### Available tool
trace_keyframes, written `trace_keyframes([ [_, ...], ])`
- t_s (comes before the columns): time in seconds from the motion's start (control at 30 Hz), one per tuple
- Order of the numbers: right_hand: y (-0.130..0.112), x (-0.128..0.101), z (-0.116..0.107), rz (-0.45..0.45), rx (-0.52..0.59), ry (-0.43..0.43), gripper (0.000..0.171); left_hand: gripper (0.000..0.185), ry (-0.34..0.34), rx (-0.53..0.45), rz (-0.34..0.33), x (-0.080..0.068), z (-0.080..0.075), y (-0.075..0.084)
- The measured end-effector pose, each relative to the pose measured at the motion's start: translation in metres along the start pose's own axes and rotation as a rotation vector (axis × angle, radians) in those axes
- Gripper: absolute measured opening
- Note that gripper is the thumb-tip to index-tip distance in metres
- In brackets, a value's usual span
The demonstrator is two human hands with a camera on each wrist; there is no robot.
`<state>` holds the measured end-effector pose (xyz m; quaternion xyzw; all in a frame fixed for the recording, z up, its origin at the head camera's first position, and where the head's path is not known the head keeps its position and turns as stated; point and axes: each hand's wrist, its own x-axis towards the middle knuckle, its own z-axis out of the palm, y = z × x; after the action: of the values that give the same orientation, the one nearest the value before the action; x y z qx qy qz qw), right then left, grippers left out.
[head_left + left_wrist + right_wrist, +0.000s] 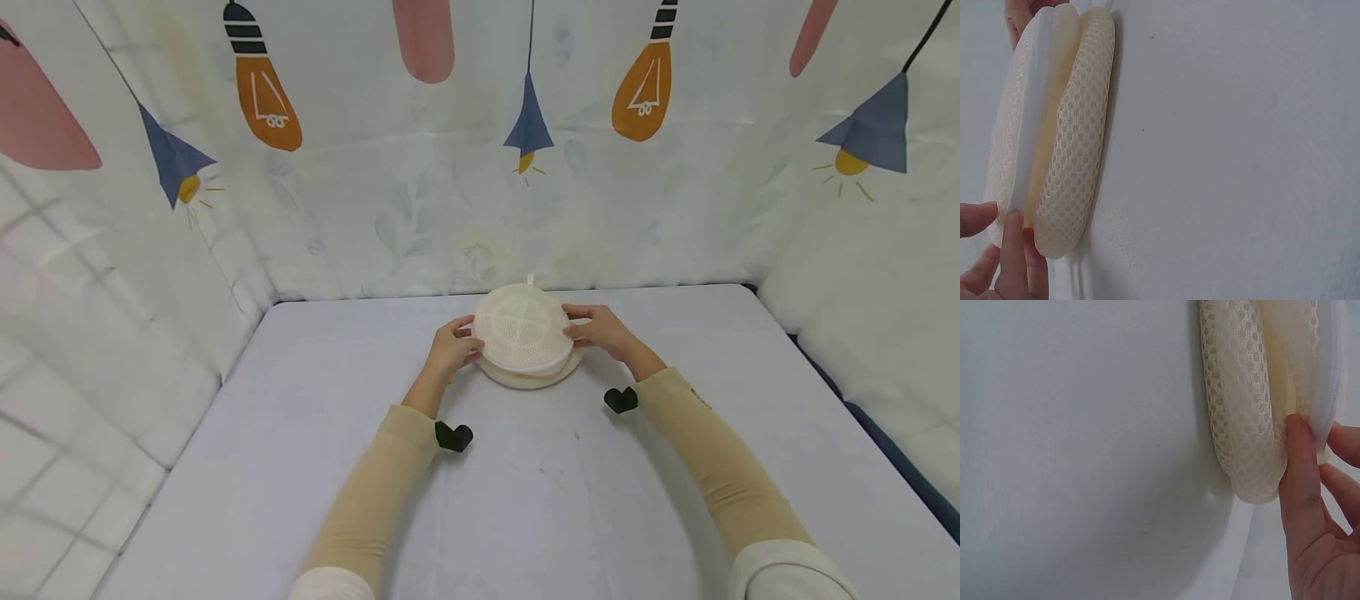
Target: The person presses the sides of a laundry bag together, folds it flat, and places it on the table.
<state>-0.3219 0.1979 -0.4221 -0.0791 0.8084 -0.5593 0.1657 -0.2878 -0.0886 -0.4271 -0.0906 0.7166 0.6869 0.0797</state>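
A round cream mesh laundry bag (522,327) lies flattened near the far edge of the table, a small white tab at its back. My left hand (450,348) pinches the upper layer at its left rim, thumb on top and fingers beneath. Opposite it, at the right rim, my right hand (602,332) grips the same layer between thumb and fingers. In the left wrist view a white edge band (1030,119) runs around this upper layer. Below, a thick mesh lower layer (1241,406) rests on the table, with a gap showing between the layers in the right wrist view.
A white cloth covers the table (525,500). Behind it hangs a pale curtain (337,208) printed with lamps and bulbs, and more white fabric (75,333) closes off the left side. Black pieces (454,437) sit at both wrists.
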Motion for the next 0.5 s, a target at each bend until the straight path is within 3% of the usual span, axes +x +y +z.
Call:
trace_keyframes([
  [0.17,0.0001,0.0009,0.0007,0.008,-0.048,0.006,0.062,0.062,-0.003,0.008,0.005,0.0012,0.0009,-0.0013],
  [0.5,0.0004,0.0036,0.001,0.021,-0.04,0.001,0.062,0.061,-0.001,0.011,0.0,0.003,0.0013,-0.0034],
])
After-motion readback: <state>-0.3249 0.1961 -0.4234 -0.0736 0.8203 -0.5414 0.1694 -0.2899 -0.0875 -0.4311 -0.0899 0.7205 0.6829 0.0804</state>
